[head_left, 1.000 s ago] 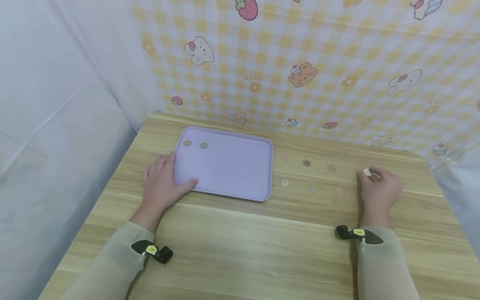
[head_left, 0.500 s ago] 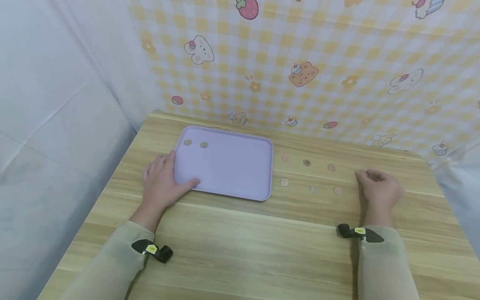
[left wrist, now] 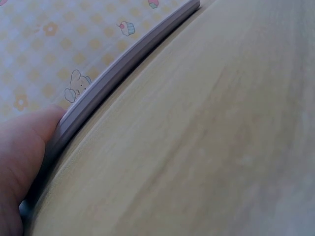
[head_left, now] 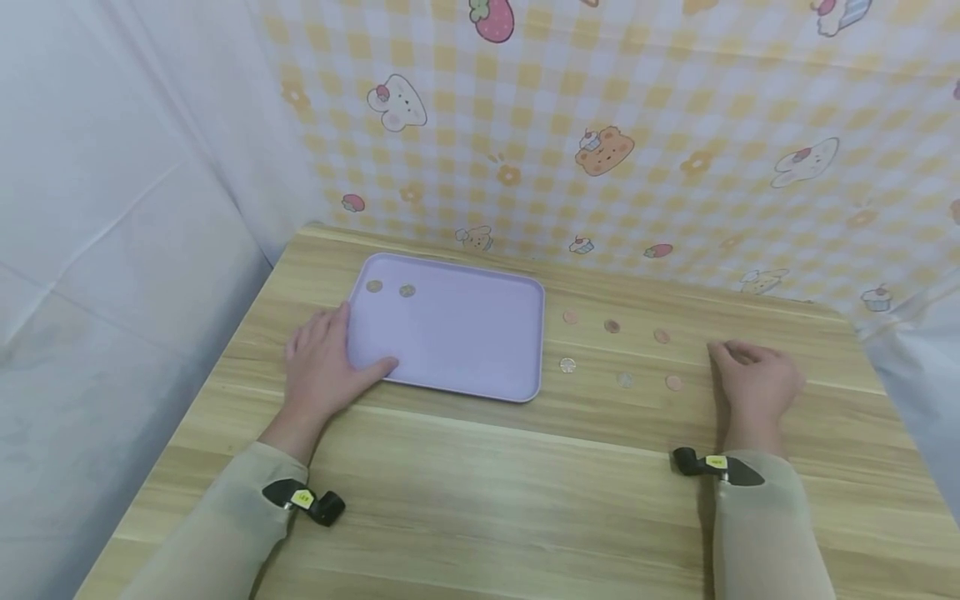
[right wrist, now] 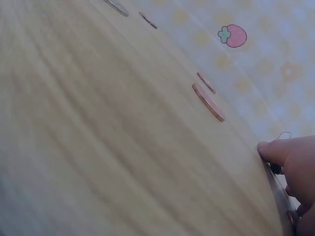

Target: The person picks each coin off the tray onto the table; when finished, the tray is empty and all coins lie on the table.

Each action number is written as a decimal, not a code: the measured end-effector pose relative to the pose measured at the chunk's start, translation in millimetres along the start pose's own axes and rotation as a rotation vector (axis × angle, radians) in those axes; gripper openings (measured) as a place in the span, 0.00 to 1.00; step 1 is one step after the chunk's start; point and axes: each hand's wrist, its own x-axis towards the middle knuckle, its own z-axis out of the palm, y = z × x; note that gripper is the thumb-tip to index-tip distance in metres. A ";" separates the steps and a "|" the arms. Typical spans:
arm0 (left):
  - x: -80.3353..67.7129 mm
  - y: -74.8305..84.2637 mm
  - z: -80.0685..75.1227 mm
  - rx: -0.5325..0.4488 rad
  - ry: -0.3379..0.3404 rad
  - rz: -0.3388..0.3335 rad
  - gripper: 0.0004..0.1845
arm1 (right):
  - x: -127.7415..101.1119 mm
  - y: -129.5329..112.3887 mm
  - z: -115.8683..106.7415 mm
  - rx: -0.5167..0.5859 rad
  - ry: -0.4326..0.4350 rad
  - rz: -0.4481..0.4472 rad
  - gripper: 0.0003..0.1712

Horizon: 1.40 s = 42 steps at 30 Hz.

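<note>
the left hand (head_left: 324,367) lies flat with fingers straight, thumb over the near rim of the tray (head_left: 480,385); the left wrist view shows that rim (left wrist: 123,66) edge-on against the thumb. the right hand (head_left: 756,383) curls on the table (head_left: 480,492); whether it pinches anything i cannot tell. coins (head_left: 673,382) lie just left of it, two (head_left: 390,288) in the tray.

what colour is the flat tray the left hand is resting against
Pale lilac: the flat rectangular plastic tray is plain, with two coins in its far-left corner. The head view shows it best.
</note>
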 end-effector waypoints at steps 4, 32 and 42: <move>-0.9 -0.4 -0.2 0.001 0.004 0.002 0.64 | -0.7 -0.8 -0.1 -0.011 -0.019 0.011 0.40; -0.9 1.0 0.3 0.001 0.008 0.004 0.63 | -12.0 -13.0 5.9 0.105 0.285 -0.037 0.29; -1.6 1.1 -0.5 -0.005 0.010 0.001 0.63 | -23.1 -27.4 23.2 0.002 0.328 -0.224 0.24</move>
